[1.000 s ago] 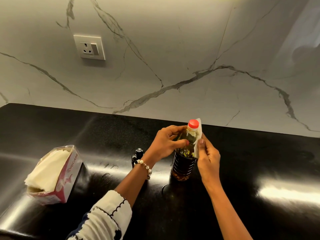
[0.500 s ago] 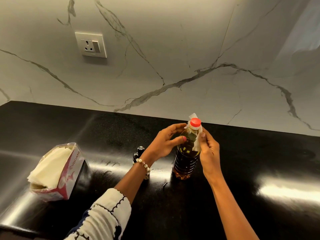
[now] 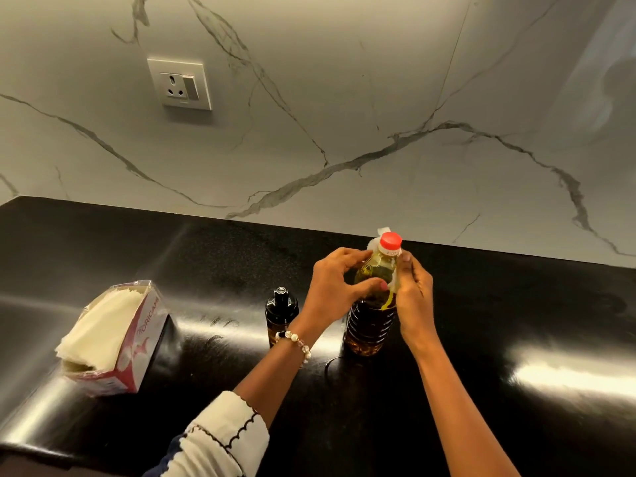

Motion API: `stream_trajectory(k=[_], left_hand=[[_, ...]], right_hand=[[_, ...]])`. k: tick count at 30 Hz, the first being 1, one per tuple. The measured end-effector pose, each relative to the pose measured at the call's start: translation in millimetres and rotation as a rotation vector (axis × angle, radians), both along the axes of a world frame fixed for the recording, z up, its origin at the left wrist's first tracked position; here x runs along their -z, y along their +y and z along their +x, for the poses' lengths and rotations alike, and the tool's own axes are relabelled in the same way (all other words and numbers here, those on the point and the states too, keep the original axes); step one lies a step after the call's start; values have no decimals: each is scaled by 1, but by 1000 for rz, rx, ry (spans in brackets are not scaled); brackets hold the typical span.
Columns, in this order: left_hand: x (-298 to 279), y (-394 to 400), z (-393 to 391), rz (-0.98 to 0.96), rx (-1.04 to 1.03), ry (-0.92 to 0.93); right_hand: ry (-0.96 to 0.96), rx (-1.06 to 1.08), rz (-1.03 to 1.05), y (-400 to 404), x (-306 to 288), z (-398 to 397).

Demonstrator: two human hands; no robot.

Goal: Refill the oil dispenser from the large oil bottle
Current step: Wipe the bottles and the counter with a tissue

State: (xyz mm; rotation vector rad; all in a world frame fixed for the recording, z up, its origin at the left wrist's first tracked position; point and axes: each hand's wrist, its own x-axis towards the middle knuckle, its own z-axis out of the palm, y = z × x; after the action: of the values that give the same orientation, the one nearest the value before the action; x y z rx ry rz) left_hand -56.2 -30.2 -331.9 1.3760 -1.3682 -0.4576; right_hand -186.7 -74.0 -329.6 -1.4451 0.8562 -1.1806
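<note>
At the near edge a white sleeve with dark scalloped trim [image 3: 223,438] was seen on the left forearm, and a bracelet of pearl-like beads [image 3: 296,340] was worn at that wrist. Both forearms were stretched forward over the glossy black stone tabletop [image 3: 481,356]. To the near left, an opened pink-and-white carton of folded white tissues [image 3: 113,339] was laid on its side, well apart from the bottles. The large clear ribbed plastic oil bottle [image 3: 371,325], dark in its lower part and yellow-green at the shoulder, was stood upright on the tabletop, and its red screw cap [image 3: 391,241] was in place. The left hand [image 3: 335,287] was curled round the bottle's shoulder, with the thumb laid across the front and the fingers wrapped towards the neck. The right hand [image 3: 414,297] was pressed against the bottle's right side, and a piece of white tissue [image 3: 394,284] was pinched by it against the plastic; a further bit of tissue was visible behind the cap. Just left of the large bottle, partly hidden by the left wrist, the small dark glass oil dispenser with a black top [image 3: 280,313] was stood upright. Beyond the tabletop, a white marble-patterned wall with grey veins [image 3: 378,98] was seen, and a white socket with a switch [image 3: 179,83] was set into it at the upper left.
</note>
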Motion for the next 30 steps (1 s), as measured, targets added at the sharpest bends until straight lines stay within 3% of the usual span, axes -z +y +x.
stream_trajectory(k=[3, 9, 15, 21, 27, 30], left_hand=[[2, -1, -3, 6, 9, 69], [-3, -2, -2, 85, 97, 131], [-8, -6, 4, 142, 122, 137], [-7, -6, 2, 187, 145, 182], [-10, -8, 5, 232, 176, 181], [-11, -8, 10, 258, 185, 157]], right_hand=[[-20, 42, 31, 12, 8, -3], [-12, 190, -108, 25, -1, -1], [-252, 17, 186, 11, -37, -3], [-154, -127, 142, 15, -36, -22], [5, 27, -69, 9, -32, -19], [55, -118, -96, -2, -34, -20]])
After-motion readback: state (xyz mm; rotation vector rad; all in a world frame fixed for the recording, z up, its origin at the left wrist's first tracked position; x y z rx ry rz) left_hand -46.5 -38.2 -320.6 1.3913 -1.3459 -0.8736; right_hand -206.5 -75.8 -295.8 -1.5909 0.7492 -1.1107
